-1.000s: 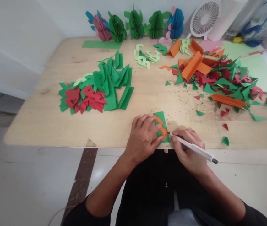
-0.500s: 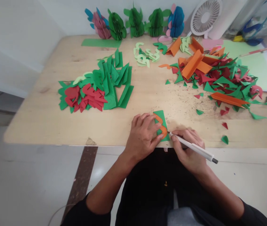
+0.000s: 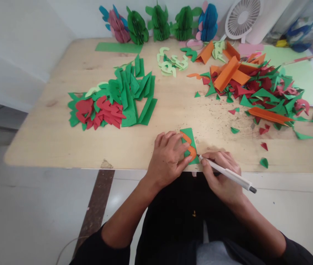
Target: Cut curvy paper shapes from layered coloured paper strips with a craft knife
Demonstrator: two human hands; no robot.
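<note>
Pinning orange paper (image 3: 192,152) on green card (image 3: 189,131) is my half-open left hand (image 3: 167,157); my curled right hand (image 3: 223,183) is gripping a pen (image 3: 236,178).

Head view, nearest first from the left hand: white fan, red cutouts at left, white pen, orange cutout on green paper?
1. Orange cutout: partly under the left hand.
2. White pen: in the right hand.
3. Red cutouts: beyond, to the left.
4. White fan: back right.

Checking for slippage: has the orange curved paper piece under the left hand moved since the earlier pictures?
No; the orange curved paper piece shows no visible shift either way against the brown worn patch on the wooden tabletop.
</note>
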